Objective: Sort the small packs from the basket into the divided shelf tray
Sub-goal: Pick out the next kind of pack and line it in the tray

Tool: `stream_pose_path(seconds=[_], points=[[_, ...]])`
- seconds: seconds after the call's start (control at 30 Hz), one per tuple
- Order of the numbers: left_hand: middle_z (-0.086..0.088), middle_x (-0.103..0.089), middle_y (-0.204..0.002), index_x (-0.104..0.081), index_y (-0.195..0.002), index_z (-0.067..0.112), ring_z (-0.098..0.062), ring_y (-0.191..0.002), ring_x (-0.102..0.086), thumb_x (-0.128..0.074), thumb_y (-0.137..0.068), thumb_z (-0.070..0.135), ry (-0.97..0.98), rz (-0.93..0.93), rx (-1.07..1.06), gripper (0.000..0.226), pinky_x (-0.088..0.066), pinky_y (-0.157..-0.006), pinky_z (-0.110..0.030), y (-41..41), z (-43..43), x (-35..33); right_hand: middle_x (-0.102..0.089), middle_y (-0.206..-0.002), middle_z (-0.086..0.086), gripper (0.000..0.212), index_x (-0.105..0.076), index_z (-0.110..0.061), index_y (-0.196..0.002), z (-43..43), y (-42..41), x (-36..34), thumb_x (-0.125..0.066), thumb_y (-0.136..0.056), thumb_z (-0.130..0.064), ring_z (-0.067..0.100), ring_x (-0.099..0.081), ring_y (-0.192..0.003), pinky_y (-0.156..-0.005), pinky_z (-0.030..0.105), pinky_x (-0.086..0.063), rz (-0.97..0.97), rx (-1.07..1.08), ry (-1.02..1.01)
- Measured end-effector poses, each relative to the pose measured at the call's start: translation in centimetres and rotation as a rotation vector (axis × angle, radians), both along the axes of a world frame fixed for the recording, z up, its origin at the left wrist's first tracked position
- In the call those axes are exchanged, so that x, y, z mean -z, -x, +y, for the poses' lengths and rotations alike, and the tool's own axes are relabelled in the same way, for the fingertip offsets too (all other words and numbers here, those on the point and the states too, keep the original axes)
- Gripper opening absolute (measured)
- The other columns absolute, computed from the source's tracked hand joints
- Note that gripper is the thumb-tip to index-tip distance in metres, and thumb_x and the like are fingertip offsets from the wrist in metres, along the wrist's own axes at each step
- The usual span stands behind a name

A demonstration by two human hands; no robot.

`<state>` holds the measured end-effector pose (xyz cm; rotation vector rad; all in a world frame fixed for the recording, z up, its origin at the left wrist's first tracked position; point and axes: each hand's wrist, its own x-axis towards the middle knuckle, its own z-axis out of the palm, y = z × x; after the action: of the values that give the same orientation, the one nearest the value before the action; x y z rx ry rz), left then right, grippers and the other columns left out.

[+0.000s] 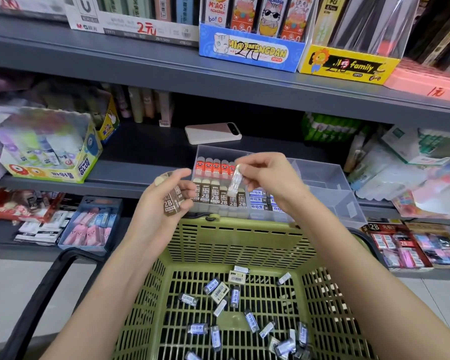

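Observation:
A green slotted basket (pixel 218 242) stands below my arms, with several small blue-grey and cream packs (pixel 220 292) scattered on its floor. Beyond it, on the shelf, sits a clear divided tray (pixel 322 172) holding rows of red packs, brown 2B packs and blue-white packs. My left hand (pixel 164 201) grips brown 2B packs (pixel 173 201) above the basket's far rim. My right hand (pixel 268 175) pinches a small pale pack (pixel 235 181) over the tray's brown row. The tray's right compartments show no packs.
A white phone (pixel 213 132) lies on the shelf behind the tray. A Power Glue display box (pixel 50 149) stands at the left, wrapped goods at the right. Boxes of erasers fill the lower shelf either side of the basket. A black basket handle (pixel 44 281) curves at lower left.

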<state>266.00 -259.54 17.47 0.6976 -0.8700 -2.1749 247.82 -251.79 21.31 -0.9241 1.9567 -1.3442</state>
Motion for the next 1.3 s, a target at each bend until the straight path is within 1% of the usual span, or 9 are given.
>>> stream_pose_path(seconds=[0.17, 0.4, 0.53, 0.67, 0.83, 0.93, 1.1, 1.2, 1.3], points=[[-0.01, -0.072, -0.083, -0.054, -0.119, 0.002, -0.019, -0.078, -0.069, -0.052, -0.089, 0.006, -0.109, 0.058, -0.057, 0.03, -0.054, -0.061, -0.024, -0.1, -0.6, 0.2, -0.062, -0.06, 0.006, 0.006, -0.056, -0.009, -0.085, -1.2, -0.9, 1.7, -0.061, -0.088, -0.007, 0.012, -0.059, -0.042, -0.058, 0.032, -0.053, 0.253, -0.027, -0.255], [-0.024, -0.069, -0.105, -0.046, -0.087, 0.008, -0.033, -0.101, -0.068, -0.045, -0.097, 0.006, -0.07, 0.057, -0.098, 0.01, -0.058, -0.073, -0.033, -0.1, -0.8, 0.5, -0.061, -0.069, 0.004, 0.021, -0.056, -0.015, -0.074, -1.4, -2.2, 2.8, -0.055, -0.084, 0.004, 0.02, -0.066, -0.06, -0.07, 0.029, -0.054, 0.474, -0.051, -0.256], [-0.025, -0.069, -0.105, -0.048, -0.091, 0.008, -0.034, -0.103, -0.067, -0.048, -0.096, 0.01, -0.092, 0.086, -0.069, 0.006, -0.057, -0.075, -0.034, -0.1, -1.0, 0.6, -0.062, -0.074, 0.005, 0.015, -0.059, -0.013, -0.077, -1.2, -2.0, 2.5, -0.062, -0.081, 0.002, 0.021, -0.067, -0.063, -0.068, 0.031, -0.054, 0.37, -0.088, -0.262], [-0.02, -0.07, -0.107, -0.053, -0.101, 0.003, -0.03, -0.106, -0.066, -0.053, -0.089, 0.017, -0.043, 0.121, -0.051, 0.018, -0.056, -0.08, -0.032, 0.0, -1.0, 0.7, -0.058, -0.068, -0.007, 0.006, -0.064, -0.018, -0.078, -0.7, -3.3, 1.9, -0.067, -0.083, -0.018, 0.008, -0.054, -0.065, -0.069, 0.026, -0.047, 0.634, -0.068, -0.166], [-0.011, -0.069, -0.116, -0.054, -0.11, 0.005, -0.022, -0.113, -0.063, -0.049, -0.087, 0.023, 0.047, 0.177, 0.009, 0.03, -0.054, -0.088, -0.032, -0.1, -0.8, 0.6, -0.065, -0.073, -0.01, 0.01, -0.068, -0.02, -0.082, -0.1, -6.8, 0.9, -0.069, -0.083, -0.03, -0.001, -0.057, -0.065, -0.063, 0.016, -0.049, 0.277, -0.208, 0.056], [-0.007, -0.067, -0.121, -0.054, -0.113, 0.007, -0.019, -0.118, -0.06, -0.047, -0.088, 0.024, 0.08, 0.195, 0.05, 0.031, -0.053, -0.09, -0.031, 0.1, -0.2, 0.5, -0.063, -0.071, -0.008, 0.01, -0.068, -0.014, -0.088, -0.1, -7.9, 1.2, -0.07, -0.083, -0.023, 0.006, -0.059, -0.063, -0.061, 0.03, -0.055, 0.206, -0.231, 0.025], [-0.012, -0.063, -0.127, -0.058, -0.113, 0.008, -0.024, -0.12, -0.058, -0.048, -0.091, 0.019, 0.225, 0.162, 0.116, 0.028, -0.05, -0.096, -0.033, 0.2, 0.5, 0.3, -0.066, -0.079, 0.0, 0.009, -0.066, -0.006, -0.094, 0.7, -6.2, 0.8, -0.065, -0.085, -0.007, 0.007, -0.059, -0.064, -0.061, 0.019, -0.051, -0.229, -0.111, 0.265], [-0.006, -0.072, -0.104, -0.065, -0.104, 0.013, -0.018, -0.098, -0.068, -0.053, -0.087, 0.026, 0.248, 0.002, 0.067, 0.025, -0.056, -0.076, -0.027, 0.1, 0.6, 0.6, -0.065, -0.08, 0.007, 0.005, -0.064, -0.005, -0.089, 1.1, -3.0, -0.6, -0.062, -0.086, -0.002, 0.01, -0.06, -0.062, -0.062, 0.02, -0.052, -0.295, -0.03, 0.371], [0.001, -0.059, -0.067, -0.062, -0.101, 0.011, -0.011, -0.061, -0.053, -0.05, -0.092, 0.027, 0.207, -0.101, -0.006, 0.022, -0.042, -0.047, -0.018, -0.2, 0.2, 0.5, -0.062, -0.068, 0.004, 0.012, -0.064, -0.002, -0.095, 1.2, -0.1, -1.0, -0.066, -0.083, -0.002, 0.002, -0.056, -0.05, -0.051, 0.016, -0.046, -0.051, 0.013, 0.14]])
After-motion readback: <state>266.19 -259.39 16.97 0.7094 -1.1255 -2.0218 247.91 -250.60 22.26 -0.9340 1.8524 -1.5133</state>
